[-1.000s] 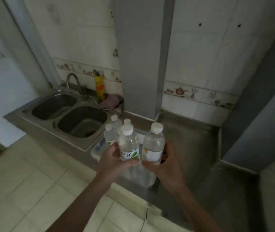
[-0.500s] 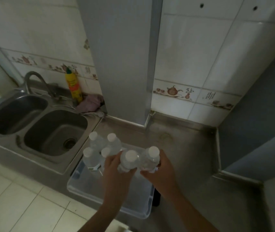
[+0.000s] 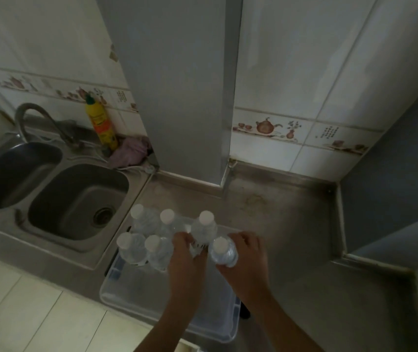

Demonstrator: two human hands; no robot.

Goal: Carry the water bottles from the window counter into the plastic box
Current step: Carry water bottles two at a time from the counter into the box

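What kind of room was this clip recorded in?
Most likely a home kitchen. A stainless double sink with a curved faucet is set into a metal counter, a yellow detergent bottle stands behind it, and the wall tiles carry teapot motifs.

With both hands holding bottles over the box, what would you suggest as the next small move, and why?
Probably lower both clear white-capped water bottles, left hand's and right hand's, beside the four already standing in the clear plastic box, then let go.
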